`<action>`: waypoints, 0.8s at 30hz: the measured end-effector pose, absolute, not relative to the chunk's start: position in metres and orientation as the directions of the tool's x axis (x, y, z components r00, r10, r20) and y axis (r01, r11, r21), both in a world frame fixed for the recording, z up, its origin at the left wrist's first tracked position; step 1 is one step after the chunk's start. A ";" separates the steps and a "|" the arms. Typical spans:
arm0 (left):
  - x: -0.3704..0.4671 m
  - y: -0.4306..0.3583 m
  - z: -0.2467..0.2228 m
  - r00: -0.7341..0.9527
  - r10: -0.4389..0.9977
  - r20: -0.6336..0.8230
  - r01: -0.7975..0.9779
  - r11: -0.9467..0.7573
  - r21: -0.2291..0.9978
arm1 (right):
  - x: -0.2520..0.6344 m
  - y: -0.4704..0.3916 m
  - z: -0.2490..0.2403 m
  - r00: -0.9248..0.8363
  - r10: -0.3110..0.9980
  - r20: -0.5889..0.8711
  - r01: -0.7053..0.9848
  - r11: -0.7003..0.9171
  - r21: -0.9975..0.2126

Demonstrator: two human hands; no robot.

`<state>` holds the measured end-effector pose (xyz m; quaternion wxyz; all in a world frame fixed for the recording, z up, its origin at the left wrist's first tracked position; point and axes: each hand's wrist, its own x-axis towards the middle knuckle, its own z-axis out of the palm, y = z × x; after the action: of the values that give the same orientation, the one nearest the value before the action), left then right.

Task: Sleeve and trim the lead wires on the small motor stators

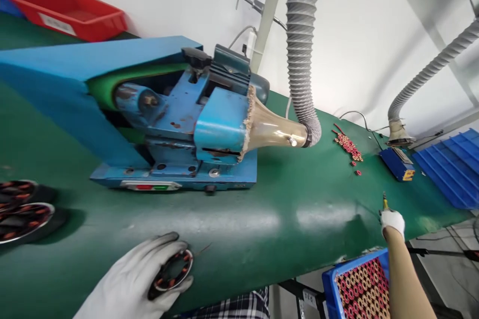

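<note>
My left hand, in a white glove with darkened fingertips, grips a small motor stator by its side. The stator is a dark ring with a silvery rim and copper coils, and a thin wire sticks out from it. At the far right, my right hand, also gloved, is closed around a slim yellow tool with a narrow tip. Its exact kind is too small to tell. Two more stators lie on the green table by the left edge, partly cut off.
A blue belt machine stands behind my left hand, its funnel joined to a grey hose. Small red rings and a blue box lie farther right. A blue crate of rings stands below the table edge. A red bin sits back left.
</note>
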<state>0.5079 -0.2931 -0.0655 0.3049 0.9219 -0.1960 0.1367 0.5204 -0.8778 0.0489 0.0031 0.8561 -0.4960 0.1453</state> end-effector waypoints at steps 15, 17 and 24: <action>0.501 -0.300 0.016 0.867 -0.288 0.407 -0.466 -0.759 0.455 | 0.508 -0.581 -0.022 0.937 0.233 0.260 0.216 -0.972 0.091; 0.503 -0.307 0.030 0.889 -0.347 0.300 -0.457 -0.732 0.506 | 0.522 -0.573 -0.021 0.942 0.170 0.289 0.136 -0.981 0.136; 0.514 -0.328 0.002 0.908 -0.416 0.057 -0.365 -0.716 0.595 | 0.526 -0.560 -0.035 0.976 0.040 0.216 0.003 -0.986 0.169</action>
<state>0.5143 -0.3279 0.0017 0.3123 0.9254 -0.2110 -0.0406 0.5262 -0.5598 -0.0351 0.0842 0.9903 0.0111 0.1098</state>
